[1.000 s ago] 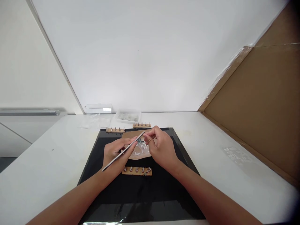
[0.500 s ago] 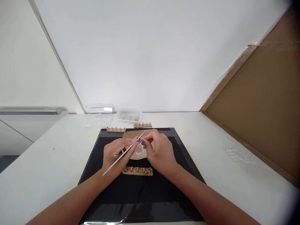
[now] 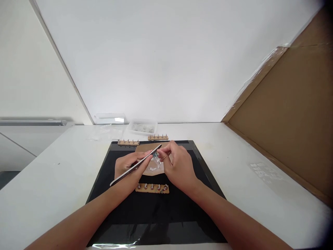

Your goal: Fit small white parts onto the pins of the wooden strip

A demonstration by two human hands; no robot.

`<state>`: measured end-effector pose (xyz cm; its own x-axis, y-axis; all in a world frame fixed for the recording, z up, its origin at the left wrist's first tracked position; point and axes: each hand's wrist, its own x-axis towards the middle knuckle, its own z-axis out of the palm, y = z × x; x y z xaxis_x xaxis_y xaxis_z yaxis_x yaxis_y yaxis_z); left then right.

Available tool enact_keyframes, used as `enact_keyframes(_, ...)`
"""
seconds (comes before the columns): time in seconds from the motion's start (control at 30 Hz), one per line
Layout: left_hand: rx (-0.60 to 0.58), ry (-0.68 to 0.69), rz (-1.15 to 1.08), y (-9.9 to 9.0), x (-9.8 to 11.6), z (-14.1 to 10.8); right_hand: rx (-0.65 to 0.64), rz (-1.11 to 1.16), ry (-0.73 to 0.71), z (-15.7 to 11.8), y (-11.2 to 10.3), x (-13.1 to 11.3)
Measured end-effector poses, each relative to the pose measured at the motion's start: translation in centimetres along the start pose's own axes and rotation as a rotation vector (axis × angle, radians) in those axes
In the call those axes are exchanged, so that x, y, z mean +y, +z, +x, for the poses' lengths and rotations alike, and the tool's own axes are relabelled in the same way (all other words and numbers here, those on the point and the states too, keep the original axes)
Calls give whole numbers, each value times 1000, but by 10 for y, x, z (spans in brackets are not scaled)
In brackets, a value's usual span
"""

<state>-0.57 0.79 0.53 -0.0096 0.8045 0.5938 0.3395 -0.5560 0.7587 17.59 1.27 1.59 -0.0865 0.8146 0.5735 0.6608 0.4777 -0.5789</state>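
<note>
My left hand (image 3: 125, 163) is closed around a thin flat panel (image 3: 135, 166), pale along its edge and dark on one face. The panel is tilted nearly edge-on to me, its upper end toward the right. At that end, my right hand (image 3: 179, 167) has thumb and forefinger pinched together; what is between them, if anything, is hidden. Between and below the hands lies a tan sheet (image 3: 142, 148) with several small white pieces (image 3: 154, 168) and some bluish-green bits (image 3: 155, 155). Nearer me rests a wooden strip (image 3: 148, 190) bearing several metal posts.
A black mat (image 3: 156, 211) covers the middle of the white table (image 3: 62, 184). Two more wooden strips with metal posts, one left (image 3: 128, 142) and one right (image 3: 158, 138), lie along its far edge. Behind stands a clear plastic tray (image 3: 142, 132). Cardboard (image 3: 283, 114) rises at right.
The panel has turned slightly in my left hand, so its dark face now shows, and its lower end has dropped a little. My right fingertips remain pinched near its upper end.
</note>
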Motion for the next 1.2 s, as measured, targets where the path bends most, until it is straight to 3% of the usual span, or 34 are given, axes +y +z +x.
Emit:
enact_keyframes(0.1, -11, -28, -6, 0, -2, 0, -39, -5, -48, 0, 0, 0)
enact_keyframes(0.23, -13, -41, 29, -1, -3, 0, 34, -62, -15, 3, -1, 5)
enact_keyframes(0.63, -40, -53, 44, -3, -3, -1, 5, -28, -50, 2, -1, 2)
enact_keyframes(1.03, -3, 14, 42, -4, 6, 1, 52, -2, -26, 2, -3, 1)
enact_keyframes(1.2, -41, 32, 10, -4, 5, 2, -18, 8, -66, 2, -2, 1)
